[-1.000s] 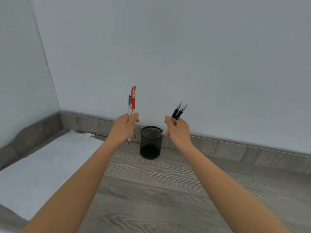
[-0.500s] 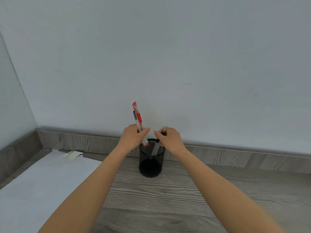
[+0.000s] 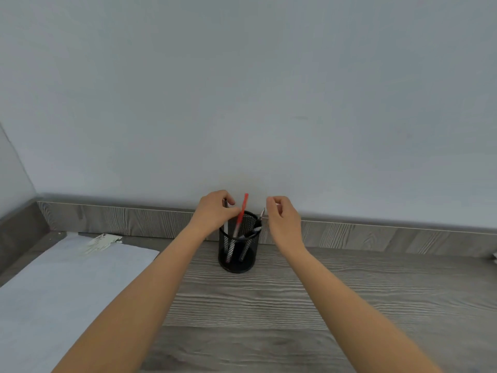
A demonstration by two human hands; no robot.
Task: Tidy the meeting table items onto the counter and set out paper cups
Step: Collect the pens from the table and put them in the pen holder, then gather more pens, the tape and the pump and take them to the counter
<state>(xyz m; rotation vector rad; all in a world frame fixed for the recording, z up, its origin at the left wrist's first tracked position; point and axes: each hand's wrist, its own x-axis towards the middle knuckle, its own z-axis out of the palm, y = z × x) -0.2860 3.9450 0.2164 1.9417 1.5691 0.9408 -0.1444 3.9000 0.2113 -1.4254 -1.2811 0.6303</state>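
A black mesh pen holder (image 3: 238, 261) stands on the grey wood-grain counter (image 3: 295, 305), close to the back wall. A red pen (image 3: 242, 211) leans upright inside it, free of my fingers. Two black pens (image 3: 254, 230) lie tilted in the holder toward its right rim. My left hand (image 3: 215, 212) hovers over the left rim, its fingers curled round a white pen with a black cap (image 3: 225, 226) whose lower end is in the holder. My right hand (image 3: 282, 219) is just right of the holder, loosely curled and holding nothing.
A large white sheet (image 3: 61, 286) covers the counter's left side, with a crumpled scrap of paper (image 3: 103, 241) at its far end. A low wood-grain upstand (image 3: 376, 235) runs along the grey wall. Something small and white (image 3: 494, 258) shows at the right edge.
Both hands came down to the holder. The red pen and the two black pens now stand in it, released. The view has shifted so the holder sits lower and nearer the centre.
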